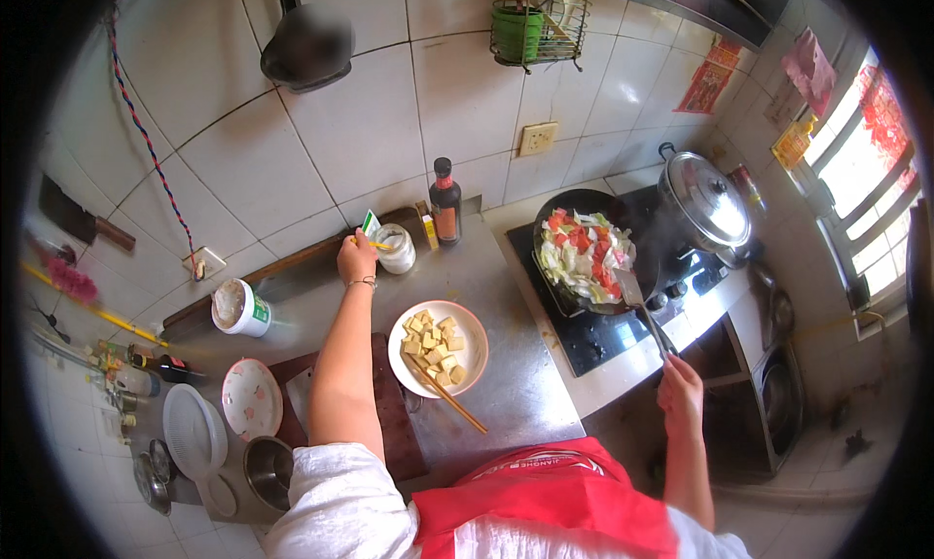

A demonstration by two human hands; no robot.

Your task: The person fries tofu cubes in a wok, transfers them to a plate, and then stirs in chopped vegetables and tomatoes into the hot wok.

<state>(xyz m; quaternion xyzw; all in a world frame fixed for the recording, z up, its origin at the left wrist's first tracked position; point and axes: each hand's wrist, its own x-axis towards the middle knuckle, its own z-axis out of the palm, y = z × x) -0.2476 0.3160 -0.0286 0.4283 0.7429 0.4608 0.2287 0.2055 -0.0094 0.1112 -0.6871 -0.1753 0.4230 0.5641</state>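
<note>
My left hand (357, 257) is closed on the handle of a small yellow spoon (379, 246), whose far end is at the mouth of a glass jar (397, 251) of white contents. With my right hand (680, 384) I grip the handle of a metal spatula (630, 287); its blade rests in a dark wok (592, 201) among chopped cabbage and red pieces (584, 252). Between my arms, a white bowl (478, 340) with a red rim holds cubes of what looks like tofu (435, 351), with wooden chopsticks (454, 406) leaning over its edge.
A lidded metal pot (704, 198) stands on the black cooktop (584, 347) right of the wok. A dark sauce bottle (445, 205) and small box (429, 230) stand beside the jar. Leftward are a white tub (244, 309), patterned plate (252, 400), colander (191, 428) and metal bowl (268, 471).
</note>
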